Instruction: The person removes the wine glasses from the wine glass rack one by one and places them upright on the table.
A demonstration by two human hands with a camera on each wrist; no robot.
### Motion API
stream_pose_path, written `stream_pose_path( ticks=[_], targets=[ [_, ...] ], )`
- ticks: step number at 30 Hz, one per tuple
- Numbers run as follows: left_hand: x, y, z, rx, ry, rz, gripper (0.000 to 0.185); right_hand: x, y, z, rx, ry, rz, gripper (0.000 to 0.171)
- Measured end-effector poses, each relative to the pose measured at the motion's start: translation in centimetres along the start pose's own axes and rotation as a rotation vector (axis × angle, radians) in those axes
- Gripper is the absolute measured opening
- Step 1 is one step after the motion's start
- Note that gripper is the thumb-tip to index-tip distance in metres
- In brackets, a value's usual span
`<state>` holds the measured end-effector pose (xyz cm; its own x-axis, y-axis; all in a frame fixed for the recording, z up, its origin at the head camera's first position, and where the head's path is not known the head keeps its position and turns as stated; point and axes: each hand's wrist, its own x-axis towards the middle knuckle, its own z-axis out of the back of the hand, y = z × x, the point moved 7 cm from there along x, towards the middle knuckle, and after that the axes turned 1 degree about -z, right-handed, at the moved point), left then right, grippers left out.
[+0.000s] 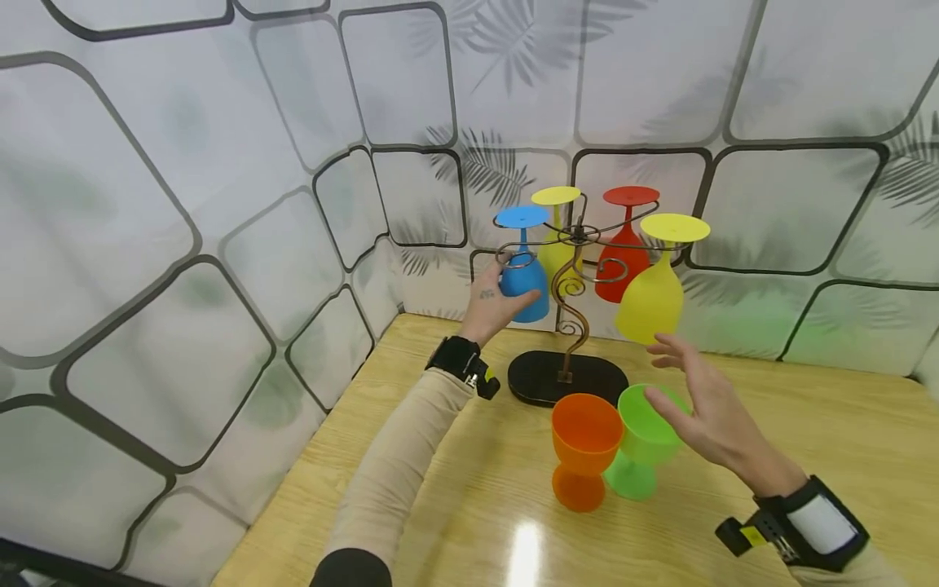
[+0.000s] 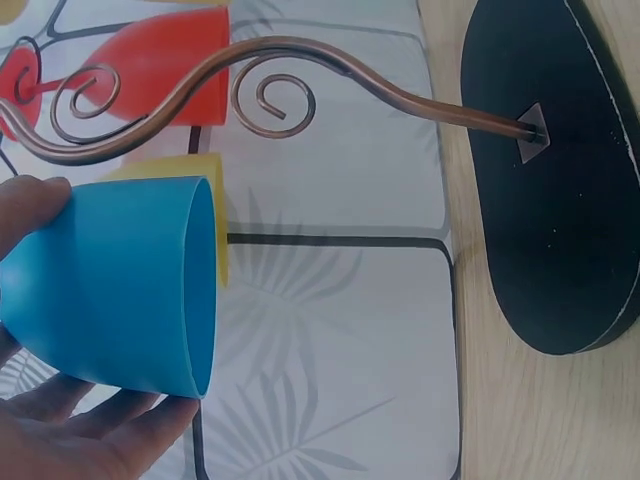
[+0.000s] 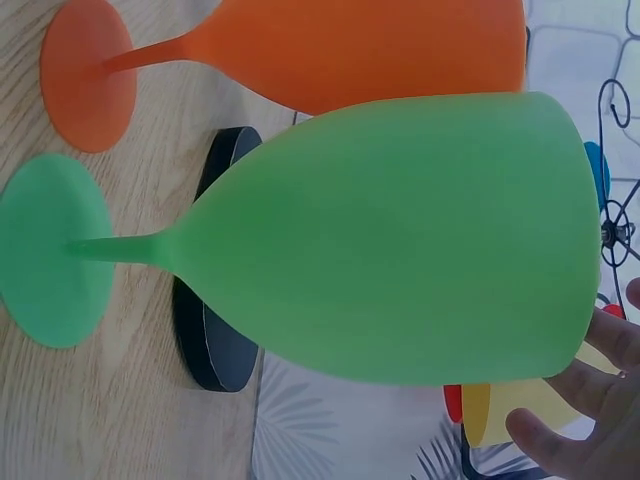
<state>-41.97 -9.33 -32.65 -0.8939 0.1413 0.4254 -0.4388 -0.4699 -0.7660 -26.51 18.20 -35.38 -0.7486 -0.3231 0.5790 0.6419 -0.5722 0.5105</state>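
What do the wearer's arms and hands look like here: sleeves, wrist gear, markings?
Both hands are bare, no gloves. The left hand has a small dark mark on its back, too small to read. The left arm wears a beige sleeve with a black wrist unit carrying a yellow tag. The right hand has a black wrist strap with a pale panel and yellow-tagged module.

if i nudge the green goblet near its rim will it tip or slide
The green goblet probably tips: a wide bowl sits on a thin stem above a smaller foot. It looks like light, stiff plastic, so likely unbreakable. The orange goblet close beside it might get knocked.
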Motion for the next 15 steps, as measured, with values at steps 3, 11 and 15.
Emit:
stream_pose_path(
  ticks=[3,11,15],
  targets=[
    [-0.3,0.0,-0.1,-0.010,0.002,-0.002,0.082,-0.1,0.0,0.0,-0.001,-0.003,0.003,0.071],
    [-1.1,0.2,0.4,-0.025,0.017,0.043,0.082,-0.1,0.0,0.0,0.007,-0.011,0.009,0.070],
    [-1.5,0.2,0.9,-0.010,0.016,0.032,0.081,0.0,0.1,-0.1,0.011,-0.007,0.006,0.070]
  ],
)
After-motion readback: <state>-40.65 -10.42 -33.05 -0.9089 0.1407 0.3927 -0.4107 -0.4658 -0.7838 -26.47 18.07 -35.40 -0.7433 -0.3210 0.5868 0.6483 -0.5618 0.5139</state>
